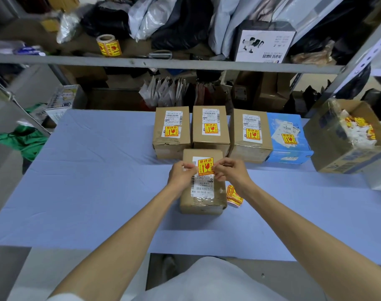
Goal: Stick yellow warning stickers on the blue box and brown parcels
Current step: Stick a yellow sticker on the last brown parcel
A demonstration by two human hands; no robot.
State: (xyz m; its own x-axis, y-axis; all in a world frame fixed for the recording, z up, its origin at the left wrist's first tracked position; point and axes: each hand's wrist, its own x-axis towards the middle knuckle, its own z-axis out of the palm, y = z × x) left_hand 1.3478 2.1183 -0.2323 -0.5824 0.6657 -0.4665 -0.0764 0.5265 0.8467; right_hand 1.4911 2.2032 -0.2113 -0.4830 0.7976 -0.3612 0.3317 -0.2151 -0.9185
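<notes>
I am seeing yellow square sticker with red print [205,166] | brown cardboard parcel [203,200] | blue cardboard box [288,153] | pale blue tablecloth [98,181]

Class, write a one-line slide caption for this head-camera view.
Both hands press a yellow warning sticker onto the nearest brown cardboard parcel; four labelled boxes wait behind.

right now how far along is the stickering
Done: the three brown parcels in the back row and the blue box each carry a yellow sticker. In hand: both hands, left hand and right hand, hold a yellow sticker at the front parcel. Left: pressing it flat.
</notes>
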